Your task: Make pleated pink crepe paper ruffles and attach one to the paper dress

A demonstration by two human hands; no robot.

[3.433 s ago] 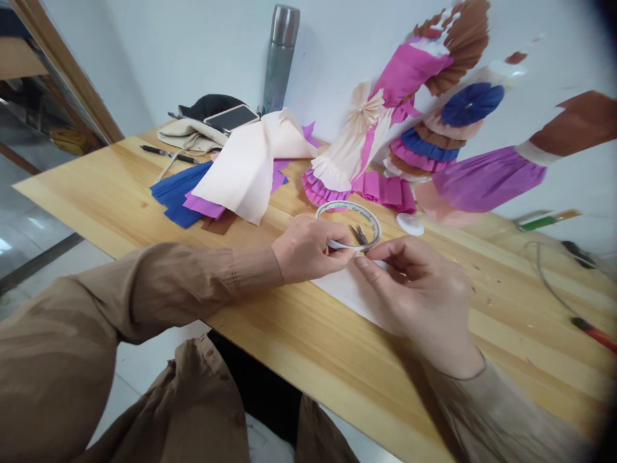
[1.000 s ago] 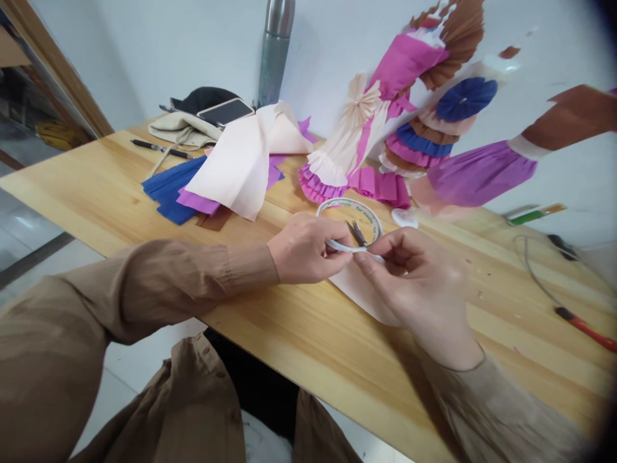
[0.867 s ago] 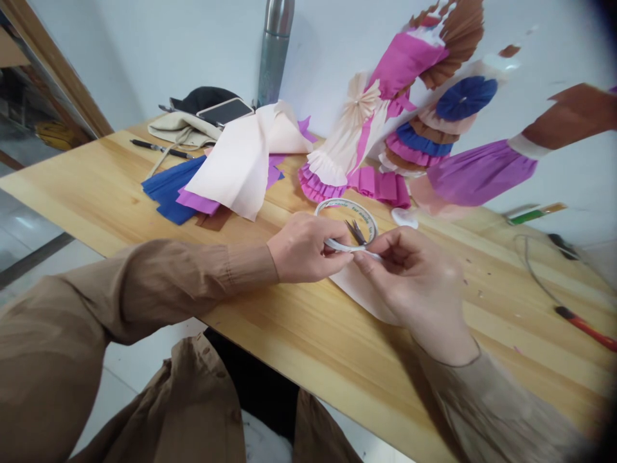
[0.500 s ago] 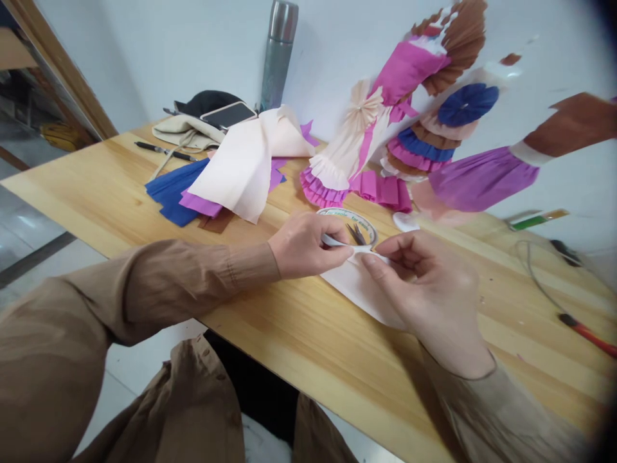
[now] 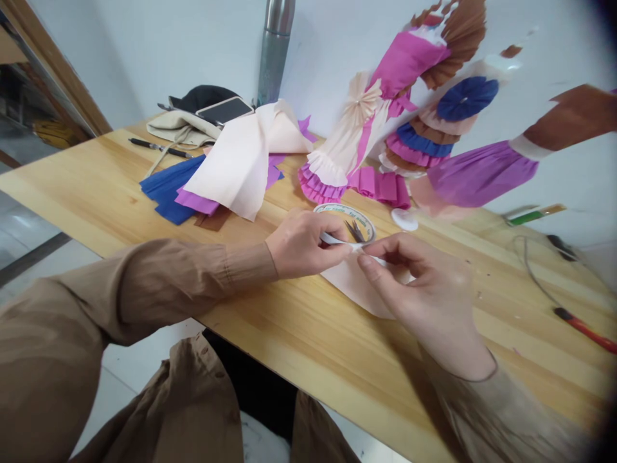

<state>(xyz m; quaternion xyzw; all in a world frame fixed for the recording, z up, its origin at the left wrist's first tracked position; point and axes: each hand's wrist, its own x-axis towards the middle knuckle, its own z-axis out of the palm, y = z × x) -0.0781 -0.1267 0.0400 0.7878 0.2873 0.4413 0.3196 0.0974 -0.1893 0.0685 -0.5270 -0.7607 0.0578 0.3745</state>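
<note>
Between my two hands is a sheet of pale pink crepe paper (image 5: 354, 286), its upper edge gathered and a whitish strip (image 5: 332, 239) showing along it. My left hand (image 5: 308, 244) is closed, thumb and fingers pinching the paper's upper edge. Close beside it, my right hand (image 5: 424, 283) pinches the same edge between thumb and forefinger. Just behind the hands lies a roll of tape (image 5: 370, 225) with green lettering. Dark pointed scissor-like tips (image 5: 355, 230) show inside its ring; the rest of that tool is hidden.
Cream, purple and blue paper sheets (image 5: 231, 173) lie at left, near a pen (image 5: 159, 148), a phone (image 5: 225, 109) and a cloth bag (image 5: 183, 128). A flask (image 5: 276, 58) and dolls in paper dresses (image 5: 337, 151) stand by the wall. A red-handled tool (image 5: 585, 329) with a cable is at right.
My right hand has shifted slightly left, its fingertips now closer to my left hand along the paper's edge. The camera view has moved a little.
</note>
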